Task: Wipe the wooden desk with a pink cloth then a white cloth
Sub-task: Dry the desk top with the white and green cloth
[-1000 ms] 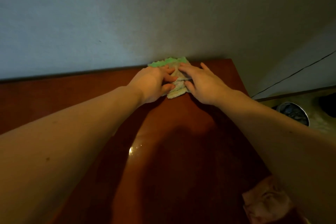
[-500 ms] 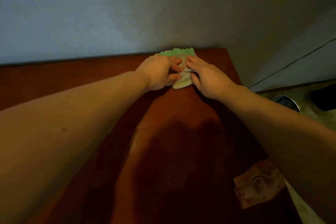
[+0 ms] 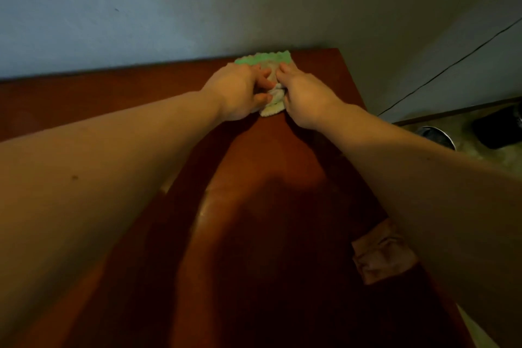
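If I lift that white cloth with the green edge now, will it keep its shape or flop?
The white cloth will probably flop: it is bunched into soft folds between the left hand and right hand. It looks like light terry, so it may drag on the wooden desk rather than slide.

reddish-brown desk, green-edged whitish cloth, seemingly pink cloth.

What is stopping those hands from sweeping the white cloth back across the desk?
Nothing visible. The left hand and right hand already press on the white cloth at the desk's far edge. The pink cloth lies off at the near right, and the middle stretch looks bare.
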Demonstrator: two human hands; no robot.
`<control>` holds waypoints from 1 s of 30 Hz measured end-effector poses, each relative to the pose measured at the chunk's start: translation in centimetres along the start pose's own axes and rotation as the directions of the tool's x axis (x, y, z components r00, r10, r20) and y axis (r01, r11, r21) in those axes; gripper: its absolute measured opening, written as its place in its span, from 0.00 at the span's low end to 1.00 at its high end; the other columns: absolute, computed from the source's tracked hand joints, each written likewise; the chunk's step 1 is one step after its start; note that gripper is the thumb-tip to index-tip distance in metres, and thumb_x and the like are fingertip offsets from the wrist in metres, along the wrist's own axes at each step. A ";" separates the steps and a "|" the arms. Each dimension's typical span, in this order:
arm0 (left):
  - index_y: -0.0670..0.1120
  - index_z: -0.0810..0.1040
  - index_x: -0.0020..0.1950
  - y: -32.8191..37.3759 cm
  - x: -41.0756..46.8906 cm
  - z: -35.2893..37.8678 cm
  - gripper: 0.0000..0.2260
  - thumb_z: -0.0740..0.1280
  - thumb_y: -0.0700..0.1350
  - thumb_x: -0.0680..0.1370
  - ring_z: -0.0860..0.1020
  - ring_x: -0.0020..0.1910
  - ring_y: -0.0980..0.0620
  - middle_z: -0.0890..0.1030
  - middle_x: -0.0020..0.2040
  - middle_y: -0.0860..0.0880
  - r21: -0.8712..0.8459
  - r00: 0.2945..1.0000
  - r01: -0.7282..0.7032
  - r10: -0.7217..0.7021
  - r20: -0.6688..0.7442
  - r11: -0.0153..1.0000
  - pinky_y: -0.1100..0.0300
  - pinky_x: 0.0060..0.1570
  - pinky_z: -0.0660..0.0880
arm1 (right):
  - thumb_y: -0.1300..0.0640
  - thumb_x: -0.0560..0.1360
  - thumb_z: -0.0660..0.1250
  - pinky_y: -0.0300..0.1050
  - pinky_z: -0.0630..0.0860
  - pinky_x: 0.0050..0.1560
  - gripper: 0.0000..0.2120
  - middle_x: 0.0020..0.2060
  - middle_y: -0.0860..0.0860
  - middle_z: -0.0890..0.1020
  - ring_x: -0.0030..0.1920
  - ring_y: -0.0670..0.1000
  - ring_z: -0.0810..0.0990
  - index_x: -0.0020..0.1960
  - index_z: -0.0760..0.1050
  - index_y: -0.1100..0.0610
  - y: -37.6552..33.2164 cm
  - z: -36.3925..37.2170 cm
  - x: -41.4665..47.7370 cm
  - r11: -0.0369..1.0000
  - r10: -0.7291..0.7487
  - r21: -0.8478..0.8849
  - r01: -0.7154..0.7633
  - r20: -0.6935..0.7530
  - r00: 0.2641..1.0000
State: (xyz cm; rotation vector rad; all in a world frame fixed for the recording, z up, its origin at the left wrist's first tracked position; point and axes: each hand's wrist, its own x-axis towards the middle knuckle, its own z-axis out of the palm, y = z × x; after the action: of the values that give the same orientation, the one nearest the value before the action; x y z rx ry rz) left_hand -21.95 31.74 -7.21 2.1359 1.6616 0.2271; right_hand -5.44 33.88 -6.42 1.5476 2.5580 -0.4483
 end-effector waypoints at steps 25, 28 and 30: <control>0.55 0.73 0.71 1.1 -3.9 1.9 0.19 0.66 0.54 0.80 0.61 0.76 0.56 0.65 0.77 0.56 -0.051 0.997 -0.078 0.079 0.010 0.996 0.53 0.76 0.58 | 0.60 0.82 0.60 0.47 0.55 0.78 0.26 0.78 0.55 0.62 0.79 0.53 0.57 0.78 0.61 0.59 2.9 2.3 -5.2 0.975 -0.198 0.085 0.204 -0.082 0.977; 0.55 0.72 0.72 1.5 -5.6 2.7 0.19 0.65 0.54 0.80 0.60 0.77 0.56 0.65 0.77 0.55 -0.072 0.991 -0.126 0.129 0.031 0.989 0.52 0.76 0.57 | 0.59 0.82 0.62 0.45 0.56 0.77 0.24 0.77 0.55 0.65 0.78 0.52 0.60 0.77 0.64 0.60 3.4 3.2 -7.7 0.968 -0.221 0.098 0.232 -0.115 0.969; 0.55 0.72 0.72 1.6 -5.9 3.0 0.19 0.65 0.54 0.81 0.60 0.77 0.56 0.65 0.76 0.55 -0.079 0.987 -0.156 0.158 0.016 0.985 0.51 0.76 0.58 | 0.59 0.82 0.62 0.45 0.56 0.77 0.23 0.76 0.55 0.66 0.77 0.53 0.61 0.76 0.65 0.61 3.8 3.8 -8.3 0.962 -0.234 0.109 0.249 -0.132 0.963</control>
State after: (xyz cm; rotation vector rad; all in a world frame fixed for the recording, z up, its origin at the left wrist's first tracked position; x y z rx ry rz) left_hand -21.01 25.10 -8.52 2.2043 1.4497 0.3085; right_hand 1.61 27.37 -8.68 1.3376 2.8782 -0.5688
